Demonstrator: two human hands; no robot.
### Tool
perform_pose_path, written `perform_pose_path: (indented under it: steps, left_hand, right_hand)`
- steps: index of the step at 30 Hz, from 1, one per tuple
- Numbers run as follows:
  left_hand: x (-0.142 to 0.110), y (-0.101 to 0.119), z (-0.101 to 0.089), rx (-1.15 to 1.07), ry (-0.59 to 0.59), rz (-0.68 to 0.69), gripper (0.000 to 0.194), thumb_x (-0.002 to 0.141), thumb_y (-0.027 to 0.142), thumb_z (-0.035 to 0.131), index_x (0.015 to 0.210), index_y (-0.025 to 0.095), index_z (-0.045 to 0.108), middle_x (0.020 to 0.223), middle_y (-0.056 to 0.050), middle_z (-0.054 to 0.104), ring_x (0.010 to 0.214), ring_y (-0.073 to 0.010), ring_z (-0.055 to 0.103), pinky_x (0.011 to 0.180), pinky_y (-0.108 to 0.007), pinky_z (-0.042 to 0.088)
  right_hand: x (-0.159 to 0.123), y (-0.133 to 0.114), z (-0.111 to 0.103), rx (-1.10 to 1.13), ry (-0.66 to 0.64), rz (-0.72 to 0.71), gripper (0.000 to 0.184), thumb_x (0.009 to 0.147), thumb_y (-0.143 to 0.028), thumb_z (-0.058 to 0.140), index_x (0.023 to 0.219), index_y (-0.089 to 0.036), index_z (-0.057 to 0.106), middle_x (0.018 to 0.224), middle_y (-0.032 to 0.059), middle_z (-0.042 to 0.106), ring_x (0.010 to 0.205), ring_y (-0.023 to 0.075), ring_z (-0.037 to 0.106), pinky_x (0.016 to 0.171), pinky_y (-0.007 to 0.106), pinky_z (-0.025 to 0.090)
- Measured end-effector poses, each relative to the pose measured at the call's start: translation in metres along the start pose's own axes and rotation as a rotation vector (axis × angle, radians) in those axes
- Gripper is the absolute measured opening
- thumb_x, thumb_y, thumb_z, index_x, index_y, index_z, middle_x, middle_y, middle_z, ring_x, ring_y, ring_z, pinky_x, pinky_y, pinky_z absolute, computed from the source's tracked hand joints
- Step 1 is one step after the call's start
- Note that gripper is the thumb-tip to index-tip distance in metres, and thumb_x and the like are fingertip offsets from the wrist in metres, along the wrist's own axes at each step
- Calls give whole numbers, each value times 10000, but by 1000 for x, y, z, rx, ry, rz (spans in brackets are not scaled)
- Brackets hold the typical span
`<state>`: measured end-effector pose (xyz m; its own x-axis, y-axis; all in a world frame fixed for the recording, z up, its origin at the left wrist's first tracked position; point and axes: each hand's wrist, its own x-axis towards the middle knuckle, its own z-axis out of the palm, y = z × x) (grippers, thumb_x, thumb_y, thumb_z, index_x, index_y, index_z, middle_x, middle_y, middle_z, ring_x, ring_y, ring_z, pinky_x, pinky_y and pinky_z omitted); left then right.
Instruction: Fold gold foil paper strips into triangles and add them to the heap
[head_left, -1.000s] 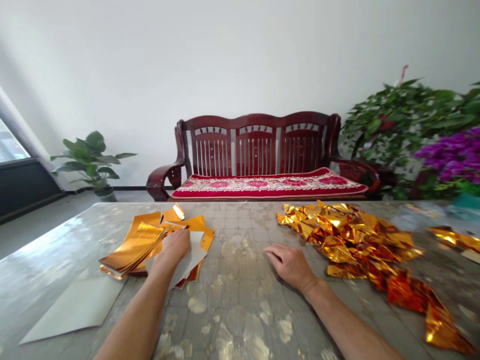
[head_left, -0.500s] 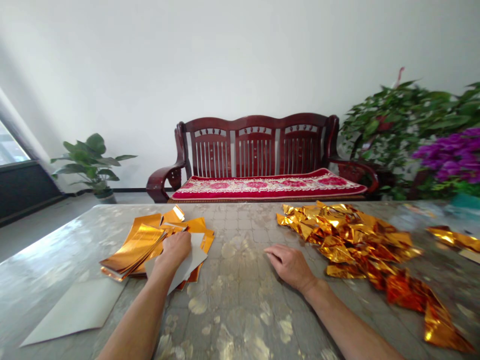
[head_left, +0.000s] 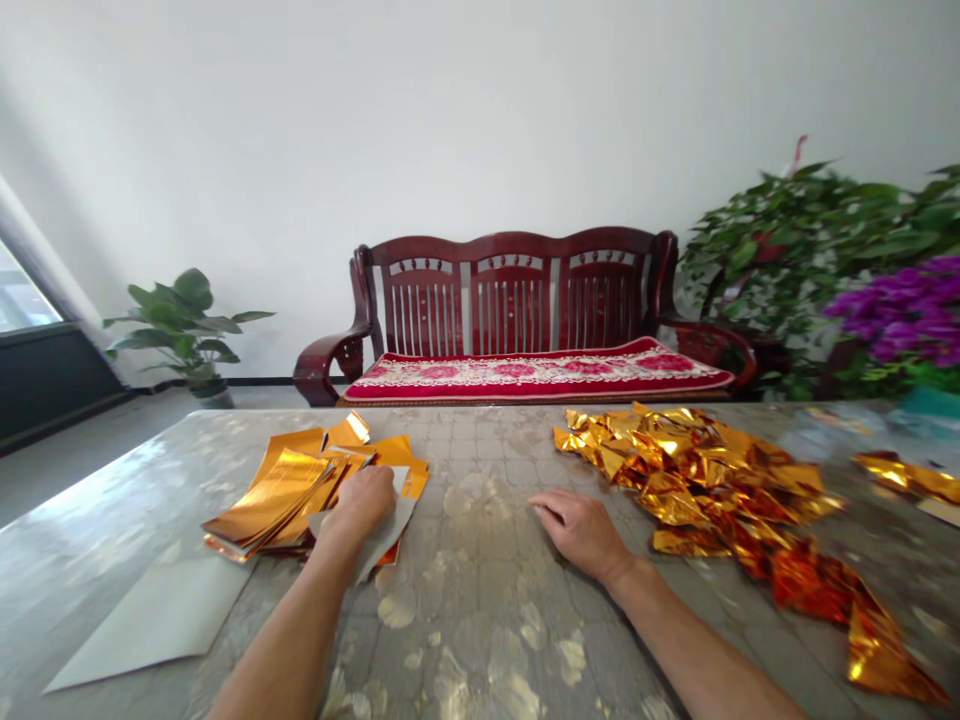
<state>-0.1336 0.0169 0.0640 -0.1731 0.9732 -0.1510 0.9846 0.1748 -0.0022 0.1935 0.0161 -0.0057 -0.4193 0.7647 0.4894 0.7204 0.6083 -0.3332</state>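
Observation:
My left hand [head_left: 365, 502] is at the pile of gold foil paper [head_left: 277, 495] on the left of the table. Its fingers are closed on a sheet of paper [head_left: 391, 527] with its pale grey side up; the fingertips are hidden behind the hand. My right hand [head_left: 579, 530] rests on the table in the middle, fingers curled together, with nothing visible in them. To its right lies a heap of folded gold foil pieces [head_left: 679, 470], apart from the hand.
A pale sheet [head_left: 161, 610] lies flat at the near left of the table [head_left: 450, 640]. More gold foil [head_left: 907, 475] and clear plastic [head_left: 832, 430] lie at the far right. Behind the table stand a wooden bench [head_left: 510, 300] and potted plants [head_left: 191, 320].
My left hand has moved a little to the right, and the pale grey sheet under it has shifted and bent. My right hand has stayed in place.

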Motion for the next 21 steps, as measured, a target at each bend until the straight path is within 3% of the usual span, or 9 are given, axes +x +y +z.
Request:
perform_pose_path:
  steps: [6, 13, 17, 21]
  left_hand:
    - [6, -5, 1, -17, 22, -27, 320, 815, 168, 456, 935, 141, 752, 1012, -199, 732, 994, -323, 691, 797, -384, 528]
    - [0, 3, -7, 7, 71, -40, 350, 832, 132, 408, 933, 98, 741, 1047, -234, 713, 1017, -364, 673, 800, -431, 515]
    - [-11, 21, -12, 12, 157, 3, 348, 894, 221, 386, 905, 144, 726, 985, -184, 729, 972, -321, 688, 774, -385, 506]
    - [-28, 58, -5, 32, 223, 184, 361, 933, 235, 354, 873, 167, 703, 898, -138, 730, 890, -276, 699, 714, -330, 481]
  right_hand:
    - [0, 1, 1, -11, -20, 5, 251, 913, -211, 490, 970, -251, 731, 931, 19, 755, 867, 181, 701, 771, 269, 510]
    - [-1, 2, 0, 20, -42, 35, 268, 918, -225, 478, 985, -247, 737, 958, 27, 753, 898, 187, 693, 802, 277, 492]
    - [3, -4, 1, 124, -73, 138, 264, 905, -273, 496, 965, -238, 751, 972, 42, 757, 915, 211, 689, 812, 296, 481]
    - [9, -15, 2, 465, -150, 298, 339, 912, -409, 492, 969, -194, 748, 908, 56, 758, 783, 202, 684, 715, 287, 484]
